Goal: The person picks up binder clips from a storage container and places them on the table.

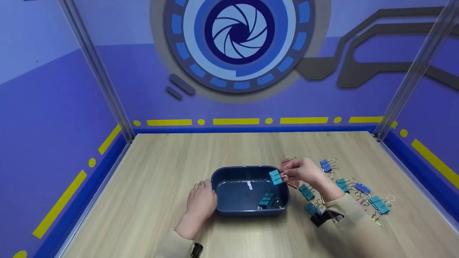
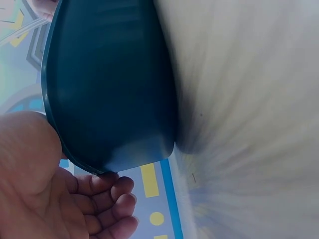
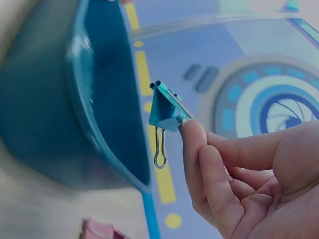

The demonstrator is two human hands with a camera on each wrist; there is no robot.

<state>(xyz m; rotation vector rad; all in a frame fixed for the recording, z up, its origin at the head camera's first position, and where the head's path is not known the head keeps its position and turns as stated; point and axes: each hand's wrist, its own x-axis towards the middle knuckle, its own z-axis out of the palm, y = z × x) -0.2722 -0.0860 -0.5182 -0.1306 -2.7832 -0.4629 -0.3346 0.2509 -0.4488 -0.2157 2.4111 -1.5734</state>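
A dark blue plastic bin (image 1: 233, 212) stands on the table. My left hand (image 1: 201, 200) holds its left rim; in the left wrist view, the thumb and curled fingers (image 2: 107, 209) meet the rim. Over the bin's right edge, my right hand (image 1: 304, 172) pinches a teal binder clip (image 1: 275, 177) between thumb and fingers. The right wrist view shows this binder clip (image 3: 167, 109) above the rim, one wire handle hanging down. Inside the bin, at the front right, lies another teal binder clip (image 1: 266, 200), with wire handles beside it.
Several binder clips lie right of the bin, among them a blue clip (image 1: 362, 188), a teal clip (image 1: 379, 204) and a red clip (image 1: 293, 183) partly behind the right hand. A small white label (image 1: 250, 185) is on the bin's floor. Printed panels (image 1: 122, 82) enclose the table.
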